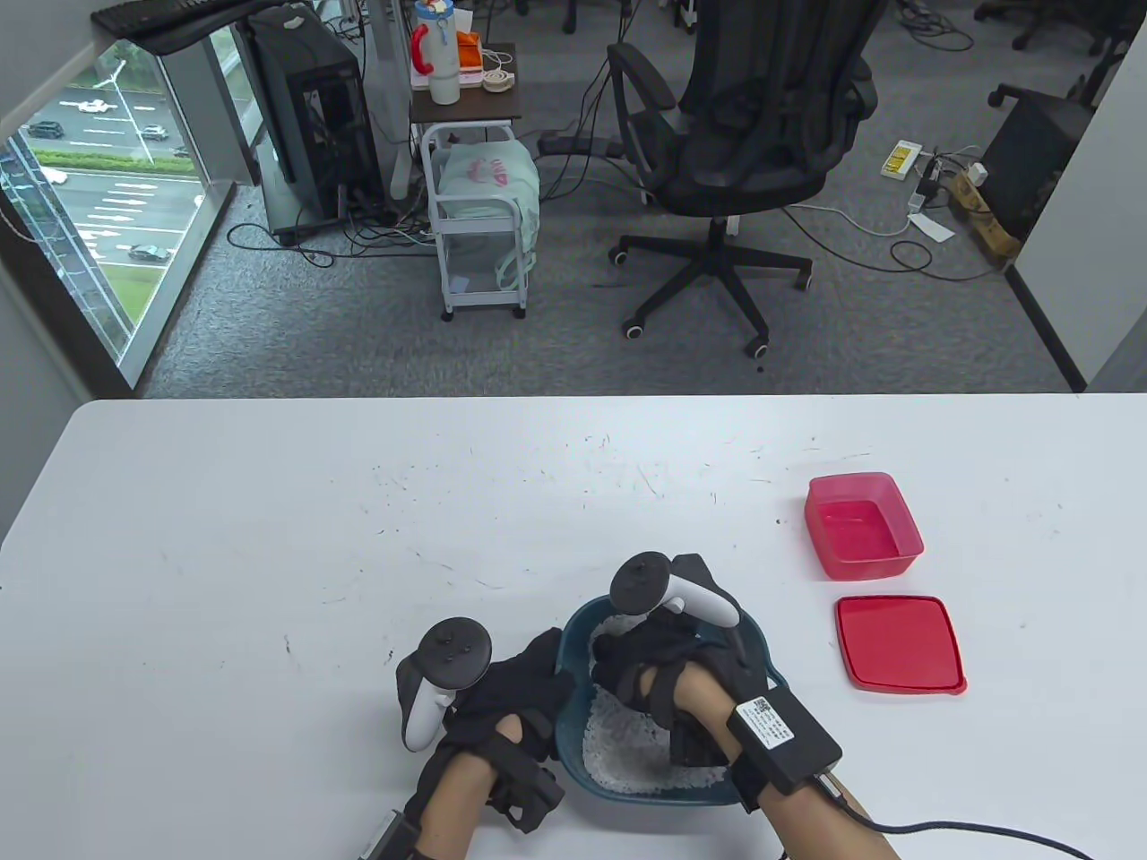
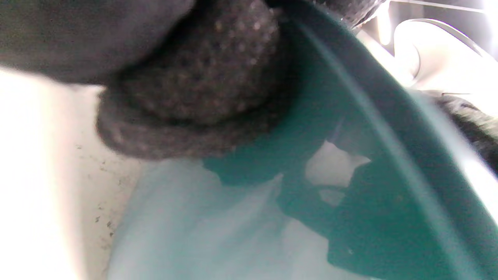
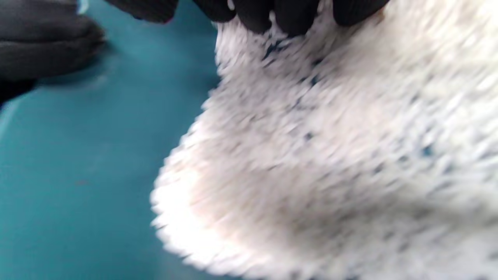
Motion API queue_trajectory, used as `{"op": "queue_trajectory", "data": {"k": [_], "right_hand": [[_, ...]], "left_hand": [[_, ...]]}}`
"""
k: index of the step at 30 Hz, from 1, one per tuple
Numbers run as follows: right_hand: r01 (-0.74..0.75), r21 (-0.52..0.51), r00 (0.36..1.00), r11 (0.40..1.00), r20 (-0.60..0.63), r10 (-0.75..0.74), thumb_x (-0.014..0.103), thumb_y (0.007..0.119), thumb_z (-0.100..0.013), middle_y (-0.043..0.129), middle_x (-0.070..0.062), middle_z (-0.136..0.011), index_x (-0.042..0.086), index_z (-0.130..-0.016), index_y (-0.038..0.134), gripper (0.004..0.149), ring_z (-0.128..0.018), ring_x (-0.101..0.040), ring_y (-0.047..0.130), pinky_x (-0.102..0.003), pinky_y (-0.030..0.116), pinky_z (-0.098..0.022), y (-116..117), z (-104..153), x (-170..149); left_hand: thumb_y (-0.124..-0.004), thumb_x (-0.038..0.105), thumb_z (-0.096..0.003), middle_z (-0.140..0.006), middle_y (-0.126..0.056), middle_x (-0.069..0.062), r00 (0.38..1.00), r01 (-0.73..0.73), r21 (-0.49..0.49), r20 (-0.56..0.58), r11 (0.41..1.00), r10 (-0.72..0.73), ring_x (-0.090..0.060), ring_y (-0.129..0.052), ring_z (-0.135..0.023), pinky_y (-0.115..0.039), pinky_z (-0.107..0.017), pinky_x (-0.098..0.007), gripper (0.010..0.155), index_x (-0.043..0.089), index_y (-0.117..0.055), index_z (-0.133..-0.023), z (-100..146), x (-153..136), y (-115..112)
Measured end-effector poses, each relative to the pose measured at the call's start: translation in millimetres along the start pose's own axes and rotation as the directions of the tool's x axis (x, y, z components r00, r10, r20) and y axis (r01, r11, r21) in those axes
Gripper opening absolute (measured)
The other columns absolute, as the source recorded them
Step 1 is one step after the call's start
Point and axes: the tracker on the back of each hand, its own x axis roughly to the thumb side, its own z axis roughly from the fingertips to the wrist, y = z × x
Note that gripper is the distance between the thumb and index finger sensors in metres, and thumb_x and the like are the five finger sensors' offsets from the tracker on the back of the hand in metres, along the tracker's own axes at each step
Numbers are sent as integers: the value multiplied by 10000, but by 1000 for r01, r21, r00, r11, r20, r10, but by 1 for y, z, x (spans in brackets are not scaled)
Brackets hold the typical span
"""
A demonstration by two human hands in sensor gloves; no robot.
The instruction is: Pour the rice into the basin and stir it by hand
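Observation:
A teal basin (image 1: 571, 761) with white rice (image 1: 618, 743) in it stands near the table's front edge. My right hand (image 1: 647, 674) is down inside the basin, and its fingertips (image 3: 288, 15) dip into the rice (image 3: 330, 155), which is blurred in the right wrist view. My left hand (image 1: 529, 681) grips the basin's left rim. A gloved finger (image 2: 202, 85) presses on the outer wall of the basin (image 2: 350, 136). Other dark fingers (image 3: 39, 46) lie over the inner wall (image 3: 78, 155). How far the right fingers are bent is hidden by the tracker.
An empty red container (image 1: 862, 524) stands to the right of the basin, and its red lid (image 1: 899, 642) lies flat just in front of it. The white table (image 1: 358, 537) stretches left and back. An office chair and a cart stand on the floor beyond it.

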Motion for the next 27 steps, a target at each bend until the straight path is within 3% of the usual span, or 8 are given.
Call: {"op": "queue_trajectory", "data": {"k": [3, 8, 12, 15, 18, 20, 24, 27], "right_hand": [[-145, -49, 980, 988, -145, 136, 392, 726, -385, 787, -250, -876, 28, -903, 697, 633, -746, -474, 823, -632, 690, -496, -5, 5, -5], [-342, 74, 888, 937, -300, 348, 389, 742, -370, 869, -303, -790, -30, -849, 772, 637, -618, -489, 922, -584, 784, -397, 3, 11, -10], [-392, 161, 855, 906, -300, 423, 394, 762, -346, 996, -327, -619, -91, -744, 867, 637, -417, -473, 1025, -565, 836, -266, 19, 12, -7], [-367, 247, 868, 897, -257, 426, 401, 782, -320, 1072, -328, -484, -122, -637, 942, 633, -280, -465, 1072, -557, 864, -174, 29, 12, -6], [-309, 310, 913, 899, -169, 372, 408, 791, -305, 1100, -325, -421, -135, -579, 970, 634, -218, -465, 1086, -551, 873, -136, 39, 12, -5], [-251, 330, 954, 910, -75, 290, 411, 791, -304, 1091, -329, -445, -130, -597, 963, 638, -241, -475, 1083, -554, 874, -152, 41, 13, -2], [-80, 359, 994, 930, 93, 49, 412, 788, -310, 1048, -316, -586, -87, -693, 925, 644, -408, -494, 1066, -579, 876, -255, 37, 17, 1], [51, 435, 970, 899, 194, -149, 403, 784, -319, 938, -292, -751, -49, -792, 833, 656, -596, -509, 963, -615, 818, -370, 42, 14, 4]], "left_hand": [[-818, 252, -487, -942, -784, -339, 1000, 5, 4, 0, 1000, -5, -179, -1109, -78, -988, 8, -283, 670, -27, -592, -1053, 0, 0, 0], [-818, 252, -486, -939, -789, -338, 1000, 6, 15, -7, 1000, -6, -175, -1108, -73, -987, 13, -280, 668, -29, -597, -1050, 0, 0, 0], [-819, 251, -485, -937, -793, -336, 1000, 5, 21, -11, 1000, -4, -176, -1108, -71, -987, 15, -280, 665, -27, -600, -1049, 1, 0, -1], [-820, 249, -484, -933, -797, -337, 1000, 5, 27, -16, 1000, -4, -176, -1107, -68, -988, 17, -280, 665, -31, -603, -1047, 1, 0, -1], [-820, 248, -485, -933, -796, -337, 1000, -2, 30, -21, 1000, 3, -178, -1107, -69, -988, 18, -281, 663, -31, -603, -1046, 1, 0, -1], [-821, 248, -483, -931, -799, -337, 1000, 1, 35, -23, 999, 0, -177, -1106, -66, -988, 21, -279, 664, -32, -605, -1045, 1, 1, -2], [-821, 248, -484, -932, -799, -335, 1000, -5, 36, -28, 999, 6, -181, -1107, -67, -989, 19, -282, 663, -31, -606, -1046, 1, 0, -2], [-821, 250, -485, -934, -797, -335, 1000, -2, 34, -24, 999, 3, -181, -1107, -67, -989, 20, -281, 663, -28, -603, -1047, 2, 1, -2]]}}
